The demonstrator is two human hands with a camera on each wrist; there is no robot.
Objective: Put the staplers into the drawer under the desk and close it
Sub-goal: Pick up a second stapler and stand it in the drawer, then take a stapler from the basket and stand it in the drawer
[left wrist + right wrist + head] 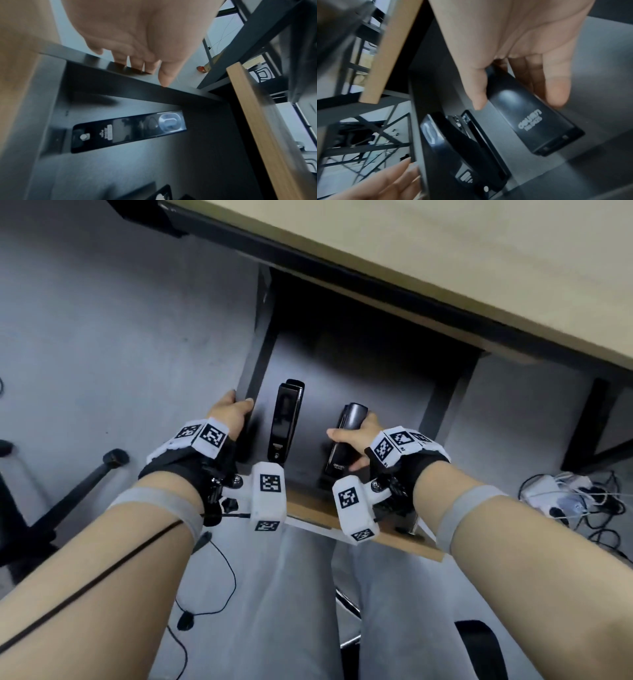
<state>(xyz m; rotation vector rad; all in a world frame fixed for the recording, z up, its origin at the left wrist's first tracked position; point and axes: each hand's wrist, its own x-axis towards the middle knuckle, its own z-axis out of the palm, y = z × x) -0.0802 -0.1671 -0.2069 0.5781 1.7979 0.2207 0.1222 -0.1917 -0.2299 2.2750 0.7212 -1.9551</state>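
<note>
The drawer (342,361) stands pulled out under the desk (445,261), its wooden front (397,541) toward me. One black stapler (286,419) (128,129) (464,152) lies on the drawer floor near the left wall. My right hand (356,436) (518,102) grips a second black stapler (344,446) (537,121), thumb on one side and fingers on the other, low over the floor to the right of the first. My left hand (229,414) (150,70) holds the drawer's left wall (255,361) (120,82), thumb on its rim, fingers down the outside.
A black office chair base (68,491) stands on the grey floor at the left. At the right a power strip with tangled cables (555,494) lies beside a black desk leg (589,422). My legs (308,611) are below the drawer front.
</note>
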